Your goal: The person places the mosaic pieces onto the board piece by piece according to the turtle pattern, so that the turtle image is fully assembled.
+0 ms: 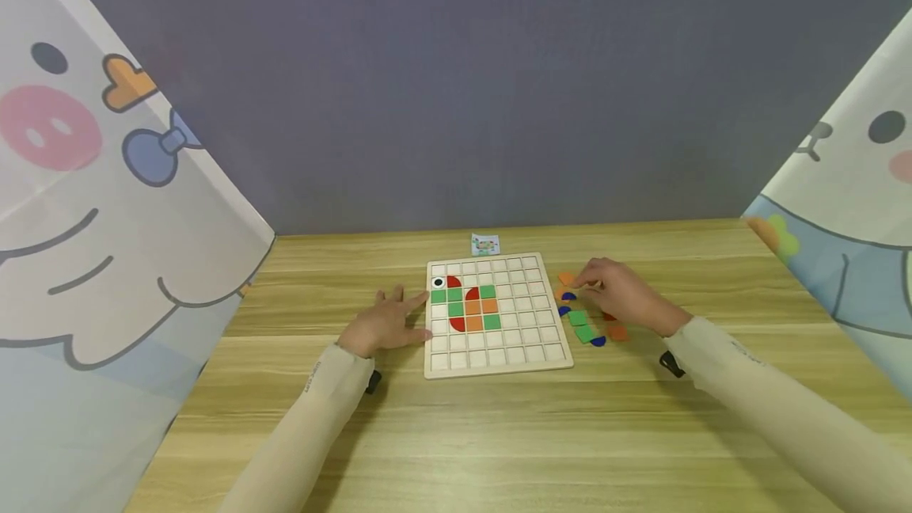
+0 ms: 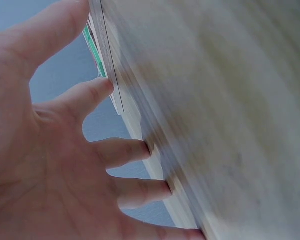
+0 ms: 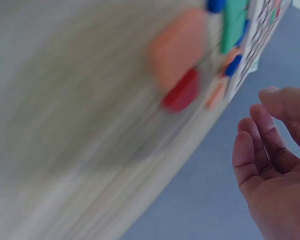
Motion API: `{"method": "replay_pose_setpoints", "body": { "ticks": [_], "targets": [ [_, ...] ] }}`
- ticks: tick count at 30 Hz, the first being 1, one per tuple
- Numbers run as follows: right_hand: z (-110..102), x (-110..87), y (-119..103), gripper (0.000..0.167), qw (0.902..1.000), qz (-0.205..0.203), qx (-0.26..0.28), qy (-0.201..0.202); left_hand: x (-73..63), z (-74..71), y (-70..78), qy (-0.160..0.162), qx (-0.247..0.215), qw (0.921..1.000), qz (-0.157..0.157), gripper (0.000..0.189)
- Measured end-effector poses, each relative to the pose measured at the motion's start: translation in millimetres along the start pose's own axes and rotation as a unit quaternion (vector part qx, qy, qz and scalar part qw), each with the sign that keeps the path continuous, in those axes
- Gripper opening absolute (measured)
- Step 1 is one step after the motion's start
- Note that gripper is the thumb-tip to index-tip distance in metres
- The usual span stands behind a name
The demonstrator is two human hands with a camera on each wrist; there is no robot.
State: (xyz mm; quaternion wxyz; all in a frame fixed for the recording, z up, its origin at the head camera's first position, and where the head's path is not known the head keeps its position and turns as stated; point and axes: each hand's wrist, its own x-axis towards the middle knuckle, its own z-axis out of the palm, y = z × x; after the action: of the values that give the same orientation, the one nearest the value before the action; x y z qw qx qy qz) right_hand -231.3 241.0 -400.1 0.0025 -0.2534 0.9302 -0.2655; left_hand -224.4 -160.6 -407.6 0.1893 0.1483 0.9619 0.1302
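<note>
1. One pale wooden grid board (image 1: pixel 527 324) lies mid-table, its left part holding green squares (image 1: pixel 455 309), orange squares (image 1: pixel 473 308), red quarter-rounds (image 1: pixel 454 282) and a white tile with a black dot (image 1: pixel 438 283).
2. The left hand (image 1: pixel 385 324), fingers spread, touches the board's left edge.
3. The right hand (image 1: pixel 618 291), fingers bent, is over loose flat pieces (image 1: pixel 578 318) just beside the board; whether it pinches one, I cannot tell.
4. Beyond the far edge lies a small printed card (image 1: pixel 485 245).
5. The step seems to be choosing a piece; next calls for a secure fingertip pinch, then lining it up with a bare cell.
</note>
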Motion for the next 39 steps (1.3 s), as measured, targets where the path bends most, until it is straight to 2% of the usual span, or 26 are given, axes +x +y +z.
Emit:
{"method": "replay_pose_setpoints", "body": {
  "ticks": [6, 10, 14, 19, 21, 27, 31, 36, 39],
  "targets": [
    [-5.2, -17.5, 19.9, 0.017, 0.9999, 0.008, -0.013, 0.004, 0.0, -1.1, 0.6, -0.004, 0.003, 1.0, 0.002, 0.078],
    [-4.4, -20.0, 30.1, 0.021, 0.9996, -0.019, -0.02, 0.001, -0.4, -1.2, 0.5, -0.006, 0.005, 1.0, 0.002, 0.077],
    [-1.8, -14.7, 37.8, 0.026, 0.9985, -0.048, -0.022, -0.015, -1.2, -1.3, 0.9, -0.009, 0.006, 0.9999, 0.003, 0.077],
    [2.0, -2.7, 40.9, 0.039, 0.9979, -0.028, -0.019, -0.056, -1.6, -2.0, 2.1, -0.008, 0.004, 1.0, 0.003, 0.077],
    [3.6, 2.3, 41.1, 0.043, 0.997, -0.033, -0.023, -0.065, -1.1, -1.9, 2.0, -0.007, 0.003, 1.0, 0.003, 0.077],
    [6.1, 14.0, 39.1, 0.039, 0.996, -0.055, -0.025, -0.065, -0.6, -1.6, 1.1, -0.007, 0.001, 1.0, -0.002, 0.077],
    [6.1, 20.6, 42.0, 0.033, 0.9967, -0.049, 0.003, -0.065, -0.5, -0.7, 0.9, -0.007, 0.003, 1.0, -0.005, 0.077],
    [5.8, 28.3, 50.7, 0.024, 0.995, 0.004, 0.067, -0.073, -0.6, -0.7, 1.1, -0.007, 0.003, 1.0, -0.004, 0.078],
    [6.4, 34.0, 56.6, 0.019, 0.9951, 0.016, 0.076, -0.061, -0.4, -0.8, 1.1, -0.006, -0.001, 1.0, -0.004, 0.078]
  ]
}}
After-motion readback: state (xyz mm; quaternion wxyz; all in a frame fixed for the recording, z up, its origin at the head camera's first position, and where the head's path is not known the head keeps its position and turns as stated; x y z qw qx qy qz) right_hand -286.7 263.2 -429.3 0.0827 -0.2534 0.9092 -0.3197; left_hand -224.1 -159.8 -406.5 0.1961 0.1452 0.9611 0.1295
